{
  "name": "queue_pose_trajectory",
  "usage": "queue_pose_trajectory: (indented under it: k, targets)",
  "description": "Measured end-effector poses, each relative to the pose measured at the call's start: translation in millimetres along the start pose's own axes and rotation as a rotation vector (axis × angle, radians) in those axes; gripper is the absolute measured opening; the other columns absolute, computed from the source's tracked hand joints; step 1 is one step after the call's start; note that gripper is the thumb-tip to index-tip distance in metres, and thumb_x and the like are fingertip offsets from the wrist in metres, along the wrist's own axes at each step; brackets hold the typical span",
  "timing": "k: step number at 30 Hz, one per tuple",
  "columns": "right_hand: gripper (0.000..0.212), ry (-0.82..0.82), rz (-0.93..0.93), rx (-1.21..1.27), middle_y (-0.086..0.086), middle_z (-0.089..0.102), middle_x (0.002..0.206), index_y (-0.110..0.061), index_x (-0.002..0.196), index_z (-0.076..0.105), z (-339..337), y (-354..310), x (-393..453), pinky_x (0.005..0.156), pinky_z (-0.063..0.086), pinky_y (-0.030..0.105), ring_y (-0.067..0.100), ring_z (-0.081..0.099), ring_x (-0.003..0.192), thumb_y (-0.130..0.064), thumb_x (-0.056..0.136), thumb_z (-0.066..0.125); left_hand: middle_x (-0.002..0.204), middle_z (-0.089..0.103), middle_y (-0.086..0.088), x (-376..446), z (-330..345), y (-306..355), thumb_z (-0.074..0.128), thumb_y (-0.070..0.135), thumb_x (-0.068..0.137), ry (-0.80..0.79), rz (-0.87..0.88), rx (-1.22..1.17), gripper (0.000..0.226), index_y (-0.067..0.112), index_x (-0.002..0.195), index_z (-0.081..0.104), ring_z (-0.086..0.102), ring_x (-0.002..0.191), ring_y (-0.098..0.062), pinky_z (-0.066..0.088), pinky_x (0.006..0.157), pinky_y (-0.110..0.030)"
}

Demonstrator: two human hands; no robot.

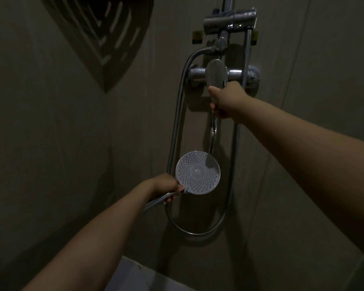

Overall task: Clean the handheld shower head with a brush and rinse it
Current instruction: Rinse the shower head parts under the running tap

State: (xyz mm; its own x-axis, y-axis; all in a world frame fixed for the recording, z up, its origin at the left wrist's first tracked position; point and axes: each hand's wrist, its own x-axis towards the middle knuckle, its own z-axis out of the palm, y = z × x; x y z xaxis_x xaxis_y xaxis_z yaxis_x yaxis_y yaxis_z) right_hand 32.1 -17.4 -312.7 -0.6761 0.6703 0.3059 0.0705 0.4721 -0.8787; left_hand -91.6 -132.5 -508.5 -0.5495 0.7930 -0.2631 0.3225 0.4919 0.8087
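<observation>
The handheld shower head is round with a pale nozzle face turned toward me, low in front of the wall. My left hand grips its chrome handle just below the head. My right hand is curled round the lower part of the chrome mixer lever on the wall valve. A thin shiny strand runs from under my right hand down to the head; I cannot tell whether it is water or metal. No brush is in view.
The chrome hose loops down the wall, under the head and up the right side to the slider bracket. A dark corner shelf hangs at the upper left. A white rim shows at the bottom.
</observation>
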Motion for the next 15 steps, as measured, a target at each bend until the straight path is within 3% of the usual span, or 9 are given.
queue_pose_trajectory:
  k: [5,15]
  targets:
    - [0.024,-0.005,0.012,0.023,0.002,0.05,0.069,-0.018,0.077,0.044,0,-1,-2,0.052,0.044,0.022,0.01,0.049,0.058,-0.031,0.097,0.047,0.059,0.048,-0.008,-3,5,-2,0.048,0.014,0.092,-0.05,0.004,0.025,0.017,0.006,0.078,0.055,0.043,0.045,-0.014,0.036,0.044,-0.021]
    - [0.025,0.008,0.029,0.034,0.005,0.051,0.072,-0.016,0.078,0.042,2,-4,-3,0.052,0.044,0.024,0.012,0.049,0.059,-0.032,0.096,0.048,0.046,0.047,-0.004,-6,14,-2,0.047,0.012,0.092,-0.068,0.015,0.028,0.034,0.008,0.058,0.05,0.043,0.031,-0.01,0.035,0.04,-0.02]
